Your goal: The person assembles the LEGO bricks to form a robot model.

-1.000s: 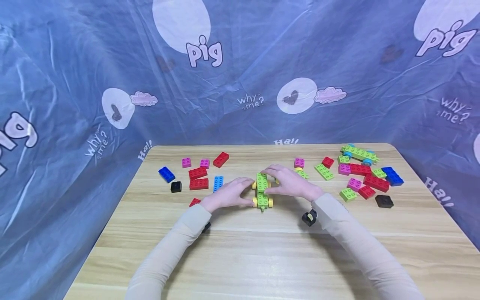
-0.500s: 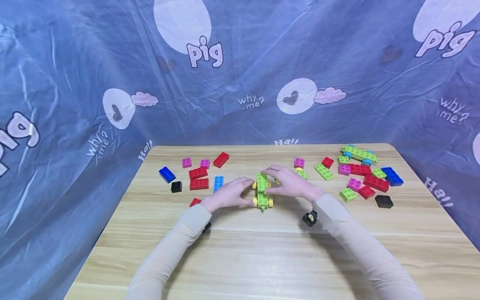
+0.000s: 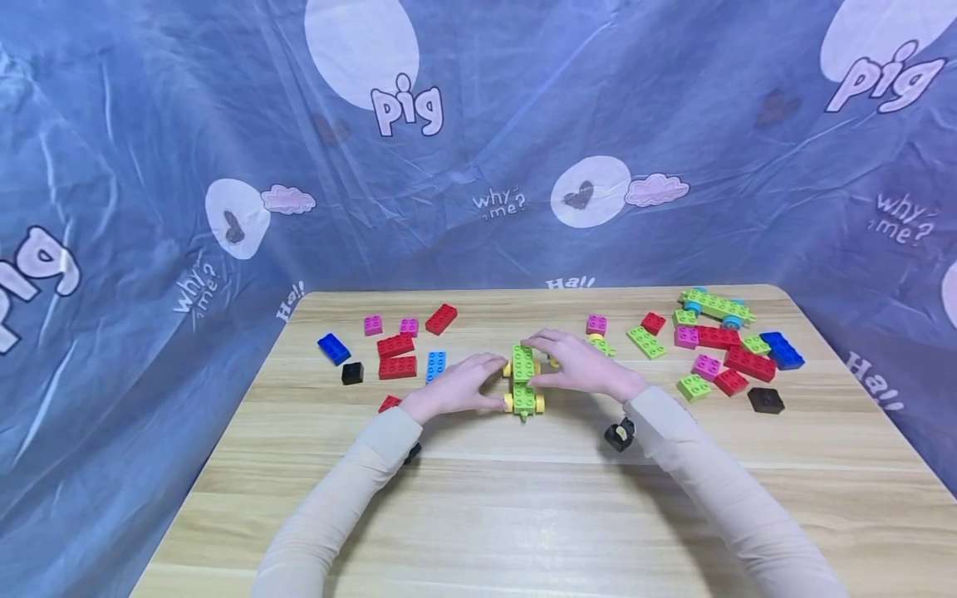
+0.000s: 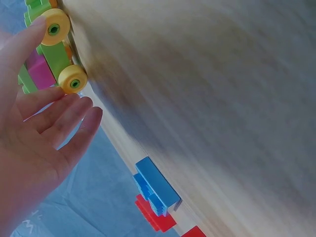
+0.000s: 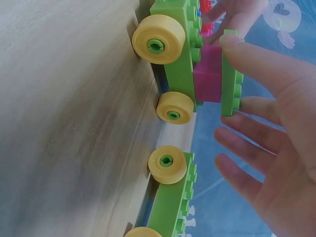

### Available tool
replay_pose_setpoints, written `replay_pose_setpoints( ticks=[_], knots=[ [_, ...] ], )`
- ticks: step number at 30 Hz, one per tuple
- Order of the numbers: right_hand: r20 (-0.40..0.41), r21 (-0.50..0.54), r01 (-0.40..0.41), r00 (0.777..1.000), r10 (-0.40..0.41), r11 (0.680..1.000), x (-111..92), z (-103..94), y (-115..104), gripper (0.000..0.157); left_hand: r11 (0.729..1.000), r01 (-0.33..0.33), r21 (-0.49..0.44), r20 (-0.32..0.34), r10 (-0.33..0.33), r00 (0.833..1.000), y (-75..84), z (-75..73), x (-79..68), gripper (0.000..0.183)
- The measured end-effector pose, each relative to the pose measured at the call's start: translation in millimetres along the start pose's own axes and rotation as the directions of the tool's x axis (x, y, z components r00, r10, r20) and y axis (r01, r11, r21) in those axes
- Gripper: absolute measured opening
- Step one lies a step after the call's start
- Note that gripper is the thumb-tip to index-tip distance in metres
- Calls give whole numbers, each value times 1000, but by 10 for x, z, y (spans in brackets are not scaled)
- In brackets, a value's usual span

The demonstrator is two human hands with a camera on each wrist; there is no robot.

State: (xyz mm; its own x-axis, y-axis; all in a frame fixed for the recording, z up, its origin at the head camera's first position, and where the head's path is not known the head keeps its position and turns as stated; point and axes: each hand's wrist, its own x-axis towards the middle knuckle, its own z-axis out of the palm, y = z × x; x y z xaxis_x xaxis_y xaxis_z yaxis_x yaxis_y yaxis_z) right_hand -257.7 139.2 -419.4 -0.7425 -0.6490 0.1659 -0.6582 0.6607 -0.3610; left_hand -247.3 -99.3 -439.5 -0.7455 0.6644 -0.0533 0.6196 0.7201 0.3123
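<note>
In the middle of the table stands a lime-green toy car base (image 3: pixel 525 400) with yellow wheels (image 5: pixel 158 39). A pink brick (image 5: pixel 208 74) sits on it, topped by a thin lime-green plate (image 3: pixel 522 362). My left hand (image 3: pixel 463 384) holds the base from the left, thumb on the near wheel and index finger at the far wheel (image 4: pixel 73 80). With thumb and index finger, my right hand (image 3: pixel 583 365) pinches the plate by its two ends; the other fingers are spread. Beyond the right hand is a second yellow-wheeled base (image 5: pixel 168 207), partly hidden in the head view.
Left of the hands lie a light-blue brick (image 3: pixel 435 366), several red bricks (image 3: pixel 397 367), a dark-blue brick (image 3: pixel 333 349) and a black brick (image 3: pixel 352 373). On the right are mixed bricks (image 3: pixel 750 363) and a blue-wheeled green base (image 3: pixel 715 306). A patterned cloth (image 3: pixel 478 149) hangs behind the table.
</note>
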Motion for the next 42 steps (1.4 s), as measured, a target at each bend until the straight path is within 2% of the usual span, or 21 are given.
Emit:
replay_pose_setpoints(
  ticks=[15, 20, 24, 33, 42],
  knots=[
    [9, 37, -38, 999, 37, 999, -40, -104, 44, 65, 1000, 11, -1, -2, -11, 1000, -12, 4, -15, 82],
    [-29, -17, -30, 999, 29, 999, -76, -239, 132, 63, 1000, 15, -1, -4, -15, 1000, -1, -3, -26, 83],
    [-62, -31, -32, 998, 30, 999, -123, -402, 270, 61, 1000, 14, -1, -7, -14, 1000, 1, 0, -25, 83],
    [-75, -74, -156, 986, 151, 985, -317, -804, 729, 56, 1000, 10, -7, -7, -10, 1000, 1, -2, -16, 82],
    [-42, -140, -244, 970, 241, 960, -507, -987, 1088, 50, 1000, 0, 3, -6, 0, 1000, 8, 6, -13, 82]
  ],
)
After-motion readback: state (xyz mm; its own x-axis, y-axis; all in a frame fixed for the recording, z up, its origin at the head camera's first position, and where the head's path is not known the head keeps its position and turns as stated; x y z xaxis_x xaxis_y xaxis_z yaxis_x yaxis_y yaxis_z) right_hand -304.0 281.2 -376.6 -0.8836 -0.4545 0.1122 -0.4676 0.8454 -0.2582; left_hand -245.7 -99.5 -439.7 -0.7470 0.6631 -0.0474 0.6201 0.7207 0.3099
